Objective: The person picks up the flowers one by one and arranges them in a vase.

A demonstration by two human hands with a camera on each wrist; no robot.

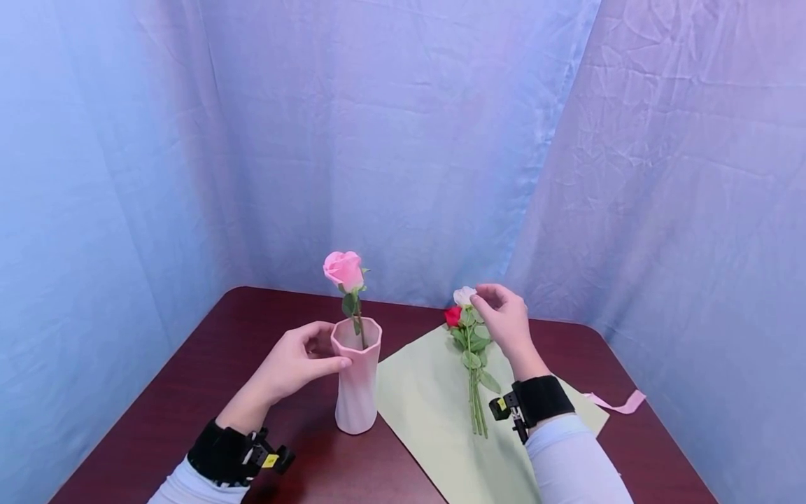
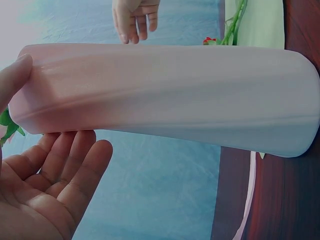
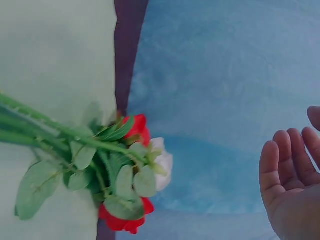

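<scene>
A pink-and-white vase (image 1: 357,392) stands upright on the table, a single pink rose (image 1: 344,271) rising from its mouth. My left hand (image 1: 296,360) holds the vase near its rim, thumb on one side and fingers on the other, as the left wrist view also shows. A white rose (image 3: 161,164) and two red roses (image 3: 122,220) lie bunched with their leafy stems on green wrapping paper (image 1: 415,392). Over the flower heads hovers my right hand (image 1: 506,322), fingers loosely bent; in the right wrist view it is apart from the blooms and holds nothing.
A pink ribbon (image 1: 620,406) lies at the right of the dark red table (image 1: 283,308), partly hidden by the paper. Blue curtains (image 1: 378,140) hang behind and at both sides of the table.
</scene>
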